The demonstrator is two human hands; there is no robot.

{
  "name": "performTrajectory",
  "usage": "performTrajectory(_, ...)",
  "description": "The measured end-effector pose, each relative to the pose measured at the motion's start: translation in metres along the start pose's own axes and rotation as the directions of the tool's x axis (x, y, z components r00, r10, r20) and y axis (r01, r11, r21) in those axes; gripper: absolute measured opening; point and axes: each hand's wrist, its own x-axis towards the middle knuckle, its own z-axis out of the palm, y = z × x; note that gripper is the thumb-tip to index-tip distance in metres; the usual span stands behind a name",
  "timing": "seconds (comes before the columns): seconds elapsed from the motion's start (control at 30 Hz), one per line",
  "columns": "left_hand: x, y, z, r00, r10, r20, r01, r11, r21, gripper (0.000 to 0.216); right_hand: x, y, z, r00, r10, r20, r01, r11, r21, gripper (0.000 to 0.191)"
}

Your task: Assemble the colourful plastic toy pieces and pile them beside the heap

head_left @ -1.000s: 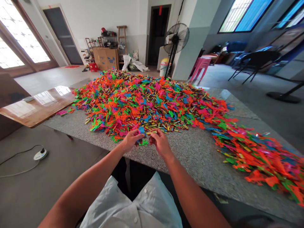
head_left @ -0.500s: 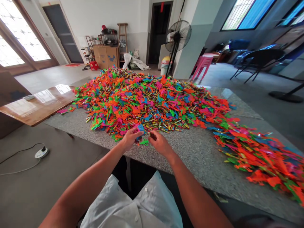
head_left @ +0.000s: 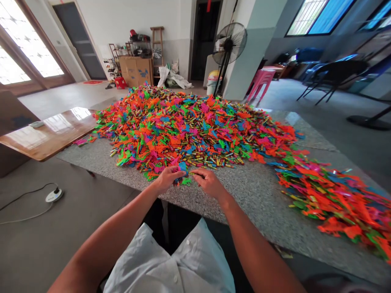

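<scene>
Between the thumb and fingers of my left hand is a small blue plastic piece, its exact kind too small to make out. My right hand pinches a thin yellowish stick, whose tip points left at the blue piece. Whether the two touch, I cannot tell. Under the hands, a green plastic piece lies near the table's front edge. Just beyond spreads a large heap of orange, green, pink and blue plastic pieces, mixed with short yellow sticks.
The heap covers much of the speckled stone table. A second pile of coloured pieces runs along its right side. At the left stands a shiny wooden board. Behind are a standing fan and pink stools.
My right hand has turned, and the yellowish stick in it now points left toward the blue piece. My left hand has stayed almost in place, still holding the blue piece.
</scene>
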Motion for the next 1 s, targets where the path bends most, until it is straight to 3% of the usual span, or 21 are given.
performTrajectory(0.2, -0.003, 0.001, 0.001, 0.998, -0.028, 0.055, 0.027, 0.999, 0.027, 0.043, 0.0, -0.005, -0.007, 1.0, -0.013, 0.025, 0.015, 0.995, -0.094, 0.026)
performTrajectory(0.43, -0.007, 0.001, 0.0, 0.991, -0.06, 0.117, 0.045, 0.992, 0.121, 0.041, 0.003, -0.009, -0.014, 0.983, 0.095, 0.158, -0.071, 0.986, -0.148, 0.024)
performTrajectory(0.63, -0.007, -0.004, -0.002, 0.975, -0.111, 0.191, 0.107, 0.994, 0.032, 0.042, 0.003, -0.011, -0.016, 0.961, 0.14, 0.239, -0.122, 0.989, -0.089, 0.025)
performTrajectory(0.83, -0.012, 0.004, 0.0, 0.974, -0.07, 0.214, 0.019, 0.973, 0.231, 0.046, -0.002, -0.008, -0.017, 0.913, 0.282, 0.294, -0.301, 0.953, 0.021, 0.023)
performTrajectory(1.0, -0.007, 0.004, 0.002, 0.957, -0.129, 0.26, 0.041, 0.947, 0.318, 0.046, -0.002, -0.008, -0.013, 0.91, 0.302, 0.285, -0.318, 0.948, 0.011, 0.021)
